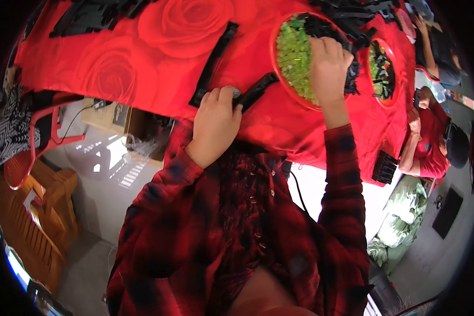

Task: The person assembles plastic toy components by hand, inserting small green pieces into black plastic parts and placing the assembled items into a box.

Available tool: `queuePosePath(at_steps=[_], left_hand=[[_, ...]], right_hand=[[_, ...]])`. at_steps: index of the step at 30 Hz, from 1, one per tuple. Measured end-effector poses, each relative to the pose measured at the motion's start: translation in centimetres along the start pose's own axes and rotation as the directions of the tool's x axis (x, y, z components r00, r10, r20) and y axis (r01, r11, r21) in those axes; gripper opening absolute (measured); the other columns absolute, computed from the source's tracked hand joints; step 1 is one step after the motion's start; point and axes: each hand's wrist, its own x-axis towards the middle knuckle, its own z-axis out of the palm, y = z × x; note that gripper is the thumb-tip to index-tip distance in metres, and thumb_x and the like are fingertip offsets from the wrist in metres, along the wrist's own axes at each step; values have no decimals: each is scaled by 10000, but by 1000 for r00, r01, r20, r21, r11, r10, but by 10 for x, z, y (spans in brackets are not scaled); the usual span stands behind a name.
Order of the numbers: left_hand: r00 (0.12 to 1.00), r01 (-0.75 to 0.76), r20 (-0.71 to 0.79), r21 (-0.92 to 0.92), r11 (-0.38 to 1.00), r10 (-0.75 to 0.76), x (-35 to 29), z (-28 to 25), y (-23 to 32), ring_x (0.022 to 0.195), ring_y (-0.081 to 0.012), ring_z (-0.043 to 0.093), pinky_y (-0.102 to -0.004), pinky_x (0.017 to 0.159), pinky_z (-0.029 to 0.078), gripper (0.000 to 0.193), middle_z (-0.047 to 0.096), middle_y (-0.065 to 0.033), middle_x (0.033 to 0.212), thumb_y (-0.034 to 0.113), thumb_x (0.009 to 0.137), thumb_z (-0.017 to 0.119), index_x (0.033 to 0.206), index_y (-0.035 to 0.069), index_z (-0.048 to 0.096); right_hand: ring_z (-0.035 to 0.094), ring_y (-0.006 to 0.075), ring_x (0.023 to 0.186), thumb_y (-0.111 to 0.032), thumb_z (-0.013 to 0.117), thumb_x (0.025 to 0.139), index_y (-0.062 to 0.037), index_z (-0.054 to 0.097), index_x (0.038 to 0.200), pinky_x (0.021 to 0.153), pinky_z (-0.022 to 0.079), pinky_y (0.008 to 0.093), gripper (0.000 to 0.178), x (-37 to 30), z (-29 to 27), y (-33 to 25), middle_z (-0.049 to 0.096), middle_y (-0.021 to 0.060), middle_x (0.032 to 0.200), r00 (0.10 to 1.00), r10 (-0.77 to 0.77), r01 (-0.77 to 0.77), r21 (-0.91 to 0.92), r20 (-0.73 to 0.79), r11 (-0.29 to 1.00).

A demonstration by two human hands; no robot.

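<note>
My left hand (216, 121) is closed round a long black plastic-looking piece (257, 90) at the near edge of the table. The piece slants up to the right out of my fingers. Beside that hand lies a second, longer black strip (216, 59). My right hand (329, 68) reaches into a round red basin (275, 63), its fingers bent down among small parts. Bright green bits (292, 50) fill the left side of the basin, and small black bits (316, 25) fill the right. What the right fingertips pinch is hidden.
A red rose-patterned cloth (158, 58) covers the table. A smaller red basin (388, 100) holds mixed green and black bits. Black pieces (95, 16) lie at the far left. Co-workers (432, 139) sit along the right side. A red chair (34, 131) stands at left.
</note>
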Motion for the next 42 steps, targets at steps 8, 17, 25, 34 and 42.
queuePosePath(at_steps=[8, 17, 25, 34, 42], left_hand=[[999, 46, 16, -92, 995, -44, -8, -8, -3, 947, -389, 586, -456, 822, 489, 306, 603, -200, 995, 90, 832, 680, 1090, 1, 542], [975, -216, -49, 32, 976, 217, -43, -20, -14, 979, -348, 576, -410, 814, 491, 299, 591, -152, 1156, 87, 804, 732, 1085, 29, 648], [962, -265, -26, 153, 952, 272, -34, -9, -12, 911, -319, 557, -398, 780, 483, 299, 590, -149, 1075, 40, 772, 658, 1070, 61, 666], [960, -276, 14, 215, 937, 279, -29, -7, -15, 885, -312, 551, -418, 758, 472, 229, 598, -119, 1019, 69, 765, 699, 991, 57, 664], [950, -298, -47, 168, 940, 310, -31, -1, -22, 886, -310, 555, -414, 751, 472, 183, 604, -109, 1002, 60, 745, 710, 911, 57, 634]], right_hand=[[595, 260, 950, -91, 640, 870, -97, 592, 1073, 820, 411, 405, 210, 5, 3, 7, 595, 75, 993, 999, 33, -33, 20, 4, 999], [601, 256, 851, -75, 674, 887, -43, 653, 997, 803, 448, 370, 118, -12, -60, -67, 636, 107, 931, 871, 424, -464, 694, 246, 551], [584, 168, 768, -130, 736, 847, -111, 675, 969, 815, 337, 338, 138, -38, -37, -108, 644, 8, 833, 968, 180, -252, 735, 178, 630], [606, 157, 821, -102, 713, 852, -133, 689, 983, 825, 322, 334, 136, -51, -24, -118, 684, -4, 911, 976, 156, -218, 687, 153, 693], [626, 156, 848, -100, 707, 861, -130, 683, 1004, 850, 330, 333, 148, -52, -23, -118, 695, 2, 926, 988, 113, -155, 635, 106, 757]])
